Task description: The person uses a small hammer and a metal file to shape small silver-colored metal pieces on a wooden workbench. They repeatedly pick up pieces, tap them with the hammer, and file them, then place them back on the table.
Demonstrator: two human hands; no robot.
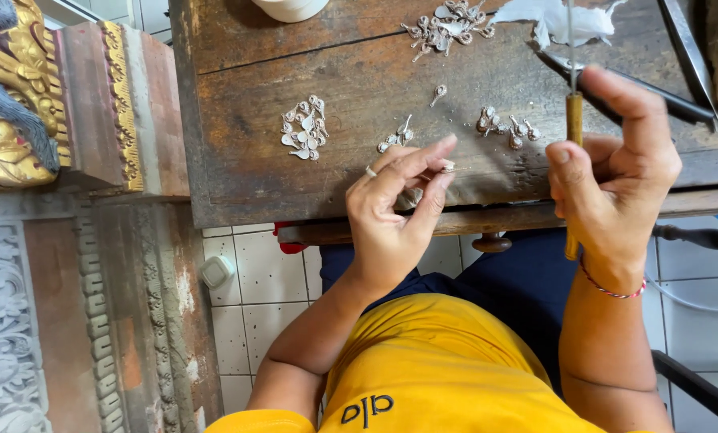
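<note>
My left hand (399, 204) hovers over the front edge of a dark wooden workbench (238, 136), thumb and fingers pinched on a tiny silver piece (447, 166). A ring sits on one finger. My right hand (611, 180) is raised to the right, shut on a thin tool with a wooden handle (574, 120) and a metal shaft pointing up. Small silver findings lie on the bench in groups: one cluster (304, 128) left of my left hand, another pile (447, 24) at the back, a few (507, 124) between the hands.
A crumpled white tissue (559, 18) and dark metal tools (679, 48) lie at the bench's back right. A white bowl (291, 6) sits at the top edge. Carved gilded stonework (22, 88) stands to the left. White tiled floor lies below.
</note>
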